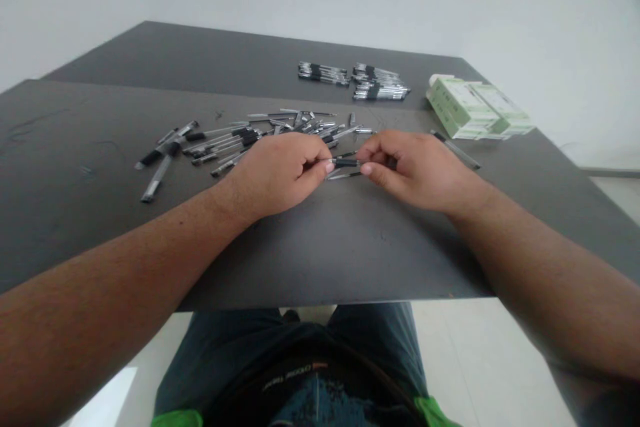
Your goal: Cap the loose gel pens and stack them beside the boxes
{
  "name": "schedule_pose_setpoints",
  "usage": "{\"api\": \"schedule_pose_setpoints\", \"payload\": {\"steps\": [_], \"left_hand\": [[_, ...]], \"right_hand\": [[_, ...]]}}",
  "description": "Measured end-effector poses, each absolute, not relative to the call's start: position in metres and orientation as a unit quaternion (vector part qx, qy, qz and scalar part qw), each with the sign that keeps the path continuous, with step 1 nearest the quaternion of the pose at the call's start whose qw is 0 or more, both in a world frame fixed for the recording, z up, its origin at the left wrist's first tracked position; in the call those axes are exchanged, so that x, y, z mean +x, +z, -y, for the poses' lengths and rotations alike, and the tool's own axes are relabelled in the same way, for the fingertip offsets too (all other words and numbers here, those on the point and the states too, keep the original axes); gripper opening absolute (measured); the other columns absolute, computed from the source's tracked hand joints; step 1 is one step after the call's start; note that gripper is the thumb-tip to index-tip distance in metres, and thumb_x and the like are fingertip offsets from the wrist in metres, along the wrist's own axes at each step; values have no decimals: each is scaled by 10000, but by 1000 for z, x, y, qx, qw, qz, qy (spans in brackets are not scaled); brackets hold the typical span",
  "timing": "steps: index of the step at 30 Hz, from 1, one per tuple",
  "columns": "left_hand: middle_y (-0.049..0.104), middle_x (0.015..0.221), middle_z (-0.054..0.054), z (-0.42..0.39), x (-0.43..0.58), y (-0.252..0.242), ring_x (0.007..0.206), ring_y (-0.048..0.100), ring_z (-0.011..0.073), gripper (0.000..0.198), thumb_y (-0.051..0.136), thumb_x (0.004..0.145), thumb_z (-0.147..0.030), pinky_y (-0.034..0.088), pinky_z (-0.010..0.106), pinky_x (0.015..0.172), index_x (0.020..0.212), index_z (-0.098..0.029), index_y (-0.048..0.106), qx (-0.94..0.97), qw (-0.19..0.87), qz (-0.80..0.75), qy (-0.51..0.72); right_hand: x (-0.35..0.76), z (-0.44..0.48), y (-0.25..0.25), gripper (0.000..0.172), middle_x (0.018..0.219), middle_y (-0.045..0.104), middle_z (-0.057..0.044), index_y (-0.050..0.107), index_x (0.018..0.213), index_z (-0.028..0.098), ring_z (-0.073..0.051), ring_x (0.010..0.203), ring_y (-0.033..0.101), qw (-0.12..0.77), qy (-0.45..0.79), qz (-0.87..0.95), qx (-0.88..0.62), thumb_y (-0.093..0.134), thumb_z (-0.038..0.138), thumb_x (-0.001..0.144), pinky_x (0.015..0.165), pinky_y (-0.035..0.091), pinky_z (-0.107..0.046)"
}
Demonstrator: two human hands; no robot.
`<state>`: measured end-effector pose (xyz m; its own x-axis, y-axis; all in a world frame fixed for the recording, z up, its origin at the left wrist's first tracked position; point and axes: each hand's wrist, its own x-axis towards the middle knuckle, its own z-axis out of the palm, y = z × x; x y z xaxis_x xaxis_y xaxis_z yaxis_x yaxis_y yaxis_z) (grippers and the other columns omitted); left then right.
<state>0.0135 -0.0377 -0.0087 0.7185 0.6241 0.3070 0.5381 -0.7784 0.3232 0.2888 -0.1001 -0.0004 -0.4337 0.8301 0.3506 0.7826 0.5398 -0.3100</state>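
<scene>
Between my two hands is a slim pen (345,163) with a dark middle part, level above the near half of the table. My left hand (287,170) pinches its left end between thumb and fingers. At its right end, my right hand (407,163) closes thumb and forefinger the same way. Most of the pen's ends are hidden inside my fingers. A thin refill (345,175) lies on the table just below the pen. Behind my left hand spreads a loose heap of clear pen barrels with black grips (235,143), refills and caps.
Several capped pens (161,170) lie at the left. Bundled pens (323,73) and more bundles (380,83) sit farther back. Green and white boxes (465,107) stand at the right, with a single pen (457,150) nearby. The dark table's (330,267) front edge is near my lap.
</scene>
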Motion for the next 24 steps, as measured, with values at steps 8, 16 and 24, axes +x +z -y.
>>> {"api": "schedule_pose_setpoints", "payload": {"steps": [8, 16, 24], "left_hand": [[802, 933, 67, 38, 13, -9, 945, 742, 264, 365, 534, 1072, -418, 527, 380, 918, 1073, -218, 839, 921, 103, -313, 206], [809, 947, 68, 38, 14, -9, 963, 751, 265, 359, 542, 1075, -409, 529, 379, 924, 1086, -215, 844, 922, 105, -314, 203], [805, 939, 69, 39, 14, -8, 947, 745, 264, 363, 536, 1071, -409, 524, 380, 912, 1071, -221, 846, 921, 97, -320, 201]], "right_hand": [[289, 100, -1, 278, 875, 809, -40, 801, 1076, 216, -212, 770, 708, 230, 42, 854, -466, 604, 407, 1120, 732, 456, -328], [289, 100, 2, 309, 863, 804, -48, 807, 1031, 215, -210, 765, 698, 210, 41, 860, -462, 602, 427, 1124, 722, 438, -327], [289, 101, 1, 208, 871, 801, -36, 795, 1055, 223, -204, 741, 687, 219, 33, 850, -477, 668, 384, 1086, 720, 448, -324]]}}
